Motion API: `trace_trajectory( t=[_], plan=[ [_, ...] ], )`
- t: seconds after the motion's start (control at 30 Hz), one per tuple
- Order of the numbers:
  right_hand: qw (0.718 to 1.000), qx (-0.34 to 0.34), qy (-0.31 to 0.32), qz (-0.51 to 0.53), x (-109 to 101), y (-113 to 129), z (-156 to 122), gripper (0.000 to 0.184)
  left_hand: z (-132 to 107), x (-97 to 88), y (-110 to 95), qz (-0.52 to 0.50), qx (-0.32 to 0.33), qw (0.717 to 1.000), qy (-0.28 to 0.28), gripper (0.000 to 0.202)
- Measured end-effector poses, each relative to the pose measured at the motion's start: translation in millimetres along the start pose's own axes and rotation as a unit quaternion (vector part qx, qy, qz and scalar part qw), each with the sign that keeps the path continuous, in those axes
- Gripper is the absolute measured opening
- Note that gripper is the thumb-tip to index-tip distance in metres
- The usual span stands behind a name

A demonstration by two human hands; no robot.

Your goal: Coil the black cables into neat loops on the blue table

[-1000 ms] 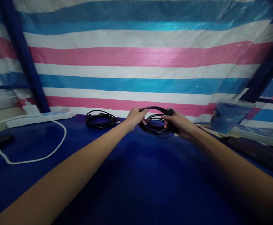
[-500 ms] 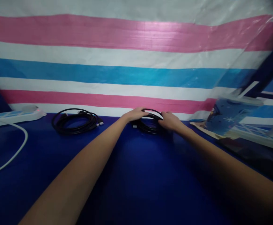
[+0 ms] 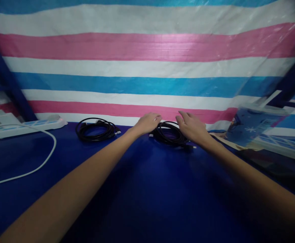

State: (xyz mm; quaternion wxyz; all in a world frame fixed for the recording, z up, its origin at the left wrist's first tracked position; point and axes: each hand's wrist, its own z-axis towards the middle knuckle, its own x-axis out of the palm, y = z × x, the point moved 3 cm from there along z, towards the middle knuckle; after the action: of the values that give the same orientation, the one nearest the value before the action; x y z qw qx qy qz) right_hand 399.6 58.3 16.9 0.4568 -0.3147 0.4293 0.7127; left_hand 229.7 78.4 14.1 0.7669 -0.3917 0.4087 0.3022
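A coiled black cable [image 3: 171, 143] lies on the blue table between my hands, with light metal plugs showing at its left and its lower right. My left hand [image 3: 146, 123] is over the coil's left edge, fingers stretched out to the right; whether it touches the cable I cannot tell. At the coil's right side is my right hand [image 3: 193, 128], fingers apart and raised, holding nothing. Farther left rests a second coiled black cable [image 3: 97, 138] with several plugs, and neither hand is at it.
On the left stand a white power strip [image 3: 46, 125] and a loose white cord [image 3: 51, 148]. To the right are a blue printed cup-like container [image 3: 248, 125], another power strip [image 3: 286, 146] and a dark flat item [image 3: 266, 162]. Behind the table [image 3: 147, 189] hangs a striped sheet [image 3: 137, 67].
Both hands were closed on the right-hand coil; now their fingers have loosened and the right hand has lifted off. The coil lies on the table. The camera view has shifted slightly left and up.
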Motion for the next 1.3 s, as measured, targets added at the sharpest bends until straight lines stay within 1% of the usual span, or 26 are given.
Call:
trace_trajectory(
  t=[0.07,0.1,0.13,0.2,0.23,0.27,0.3,0.33,0.37,0.4,0.43,0.47,0.5,0.57,0.67,0.7,0.77,0.83,0.87,0.93,1.0,1.03,1.1,1.13,1.2,1.3],
  plan=[
    [0.998,-0.041,-0.028,0.025,-9,22,-18,0.045,-35,-28.7,14,0.015,-0.018,1.0,-0.011,0.047],
    [0.996,-0.076,-0.02,0.041,-10,35,-29,0.043,-55,-42.6,27,0.043,-0.045,0.998,-0.003,0.047],
    [0.992,-0.112,-0.002,0.059,-10,50,-40,0.04,-77,-55.8,42,0.077,-0.068,0.995,0.001,0.048],
    [0.977,-0.189,0.069,0.071,-2,80,-64,0.036,-120,-75.3,78,0.147,-0.116,0.982,0.037,0.059],
    [0.969,-0.217,0.096,0.069,3,95,-77,0.036,-139,-80.0,95,0.178,-0.131,0.972,0.08,0.064],
    [0.962,-0.24,0.117,0.058,10,109,-88,0.036,-155,-83.7,111,0.2,-0.162,0.961,0.104,0.069],
    [0.955,-0.262,0.133,0.048,16,122,-100,0.036,-168,-86.2,124,0.214,-0.201,0.949,0.114,0.072],
    [0.951,-0.274,0.138,0.039,22,133,-110,0.037,-176,-87.9,132,0.232,-0.215,0.942,0.108,0.073],
    [0.948,-0.286,0.136,0.029,28,143,-119,0.036,-180,-86.9,134,0.257,-0.206,0.936,0.127,0.071],
    [0.934,-0.324,0.148,0.016,34,151,-128,0.035,-181,-85.9,131,0.279,-0.191,0.932,0.132,0.067],
    [0.917,-0.365,0.161,0.008,38,157,-136,0.034,-179,-84.2,124,0.298,-0.174,0.928,0.136,0.062],
    [0.905,-0.39,0.171,0.009,42,161,-142,0.033,-175,-82.3,114,0.313,-0.162,0.926,0.137,0.058],
    [0.895,-0.409,0.179,0.011,44,162,-146,0.033,-171,-80.1,102,0.324,-0.155,0.924,0.131,0.056],
    [0.894,-0.408,0.184,0.026,45,160,-146,0.032,-165,-74.3,78,0.344,-0.154,0.919,0.115,0.055],
    [0.911,-0.369,0.166,0.078,44,155,-136,0.032,-159,-62.4,49,0.38,-0.141,0.909,0.091,0.052],
    [0.916,-0.352,0.16,0.11,44,154,-132,0.032,-158,-58.6,42,0.386,-0.134,0.908,0.089,0.051],
    [0.922,-0.292,0.157,0.203,47,150,-123,0.029,-156,-55.2,31,0.387,-0.124,0.91,0.08,0.05],
    [0.918,-0.214,0.159,0.292,53,145,-115,0.024,-154,-62.0,23,0.381,-0.135,0.914,0.044,0.051],
    [0.916,-0.175,0.158,0.325,56,142,-112,0.023,-153,-69.9,19,0.375,-0.15,0.915,0.017,0.053],
    [0.913,-0.114,0.148,0.364,62,135,-106,0.022,-153,-92.6,13,0.343,-0.188,0.92,-0.037,0.055],
    [0.905,-0.076,0.142,0.393,66,130,-101,0.023,-156,-120.8,5,0.262,-0.223,0.934,-0.099,0.051],
    [0.899,-0.063,0.142,0.41,68,128,-99,0.022,-159,-135.0,1,0.204,-0.239,0.94,-0.135,0.047],
    [0.883,-0.051,0.144,0.443,67,126,-96,0.02,-165,-159.3,-7,0.071,-0.267,0.94,-0.201,0.041],
    [0.875,-0.049,0.147,0.459,65,126,-95,0.018,-168,-167.5,-12,-0.003,-0.274,0.937,-0.217,0.038],
    [0.857,-0.049,0.154,0.488,59,129,-95,0.017,-171,-174.9,-26,-0.15,-0.265,0.928,-0.216,0.034],
    [0.825,-0.061,0.175,0.534,43,139,-100,0.024,-169,-168.6,-58,-0.347,-0.201,0.898,-0.181,0.025]
  ],
)
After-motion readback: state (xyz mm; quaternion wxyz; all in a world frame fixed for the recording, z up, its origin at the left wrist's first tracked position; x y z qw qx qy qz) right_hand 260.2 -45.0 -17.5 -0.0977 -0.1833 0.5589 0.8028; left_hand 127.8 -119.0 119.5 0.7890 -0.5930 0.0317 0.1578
